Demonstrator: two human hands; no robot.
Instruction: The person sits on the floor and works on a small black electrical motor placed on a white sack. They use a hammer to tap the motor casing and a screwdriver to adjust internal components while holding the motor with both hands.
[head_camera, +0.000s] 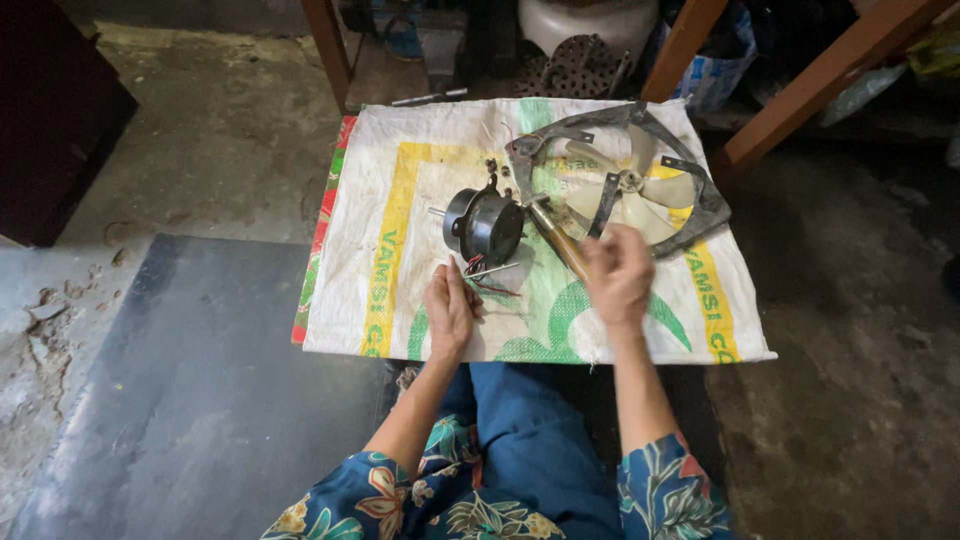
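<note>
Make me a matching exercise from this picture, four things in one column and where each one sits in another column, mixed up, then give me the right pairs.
Column one:
1. fan motor
2. fan blade
3. left hand
4. right hand

Column two:
A. inside the grey frame, at the far right of the woven sack
B. gripping the brown handle of a tool
C. round and black, near the middle of the sack
D. lying on the sack beside the red wires

Pairs: 1-C, 2-A, 3-D, 4-B
</note>
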